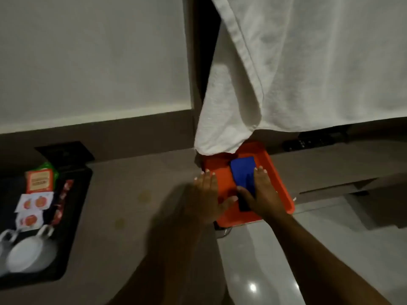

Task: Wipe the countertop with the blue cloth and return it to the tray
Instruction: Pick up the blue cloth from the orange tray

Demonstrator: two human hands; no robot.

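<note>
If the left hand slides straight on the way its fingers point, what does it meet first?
Probably the hanging white towel. The left hand lies flat at the orange tray's left edge, fingers pointing toward the wall, and the towel's lower corner hangs just beyond; depth is unclear.

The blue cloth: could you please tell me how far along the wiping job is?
Nothing shows as done: the cloth lies folded in the orange tray. In hand: the right hand rests flat on it, and the left hand lies open at the tray's edge. Left, apparently: lifting the cloth, wiping the countertop, where faint round marks show, and returning it.
</note>
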